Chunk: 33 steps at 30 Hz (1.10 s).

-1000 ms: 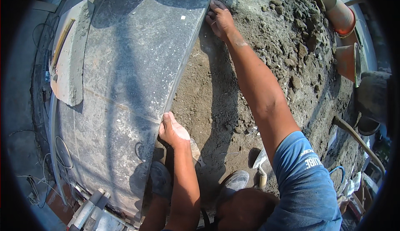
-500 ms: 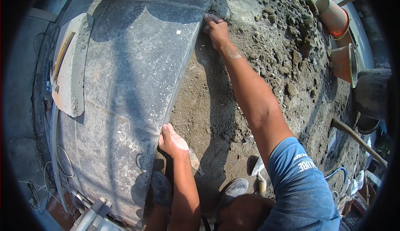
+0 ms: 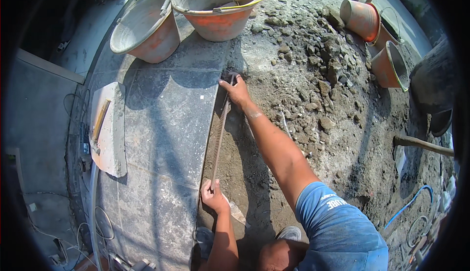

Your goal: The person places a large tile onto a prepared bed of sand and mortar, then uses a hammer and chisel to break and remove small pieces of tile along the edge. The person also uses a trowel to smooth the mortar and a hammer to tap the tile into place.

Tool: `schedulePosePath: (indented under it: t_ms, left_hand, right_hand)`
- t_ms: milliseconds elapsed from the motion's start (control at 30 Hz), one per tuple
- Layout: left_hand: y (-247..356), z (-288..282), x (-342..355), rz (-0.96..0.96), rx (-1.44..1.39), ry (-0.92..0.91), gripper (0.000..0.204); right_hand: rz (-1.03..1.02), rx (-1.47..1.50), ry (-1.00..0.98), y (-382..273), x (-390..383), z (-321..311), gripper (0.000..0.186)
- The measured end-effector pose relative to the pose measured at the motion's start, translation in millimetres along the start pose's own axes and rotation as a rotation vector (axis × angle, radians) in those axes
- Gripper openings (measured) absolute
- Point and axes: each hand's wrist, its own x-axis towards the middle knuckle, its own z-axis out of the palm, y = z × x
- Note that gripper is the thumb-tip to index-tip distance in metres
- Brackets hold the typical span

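A long, narrow, thin strip (image 3: pixel 221 136) runs between my hands, beside the edge of the grey paving slabs (image 3: pixel 169 124). My left hand (image 3: pixel 214 200) is closed on its near end, with the thumb up. Around the far end, my right hand (image 3: pixel 237 91) is closed too, its fingers partly hidden. The strip stands a little apart from the slab edge, with a gap of bare dirt showing between them. Loose brown soil (image 3: pixel 242 158) lies to its right. A pale, flat, pointed piece (image 3: pixel 238 213) sits on the soil next to my left wrist.
A hammer (image 3: pixel 101 119) rests on a pale block (image 3: pixel 119 139) at the left. Two mortar buckets (image 3: pixel 152 36) stand at the far end, one holding a wooden-handled tool. Rubble (image 3: pixel 328 65), tipped buckets (image 3: pixel 360 19), a wooden handle (image 3: pixel 426 146) and a blue hose (image 3: pixel 409 205) are at the right.
The strip and both hands have shifted away from the slab edge, opening a gap along it. My view has tilted toward the far side, bringing the far buckets into sight.
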Motion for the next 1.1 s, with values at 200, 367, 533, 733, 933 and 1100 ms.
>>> schedulePosePath:
  t_ms: [200,367,533,733,933,1100]
  left_hand:
    - [70.5,-24.4,-37.9,0.375,0.473,-0.119,0.029]
    - [144.3,-33.1,-79.8,0.498,0.507,-0.263,0.026]
    - [153.1,-17.8,-116.6,0.488,0.524,-0.479,0.021]
    - [142.0,-9.3,-171.3,0.064,0.432,-1.019,0.021]
    - [160.6,-48.2,-125.4,0.553,0.625,-1.558,0.052]
    - [185.8,-96.6,-16.7,0.604,1.163,-1.612,0.063]
  right_hand:
    - [-0.036,0.049,0.003,-62.5,-63.1,-41.6,0.065]
    - [-0.089,0.287,0.17,-135.4,-165.1,-114.2,0.105]
    - [0.356,0.664,0.174,-110.9,-320.1,-133.8,0.086]
    - [0.282,0.172,0.465,-71.9,-342.1,-230.8,0.095]
    - [0.289,-0.219,0.167,-127.0,-321.2,-309.4,0.088]
    - [0.164,-1.057,0.059,-92.6,-292.5,-402.0,0.115]
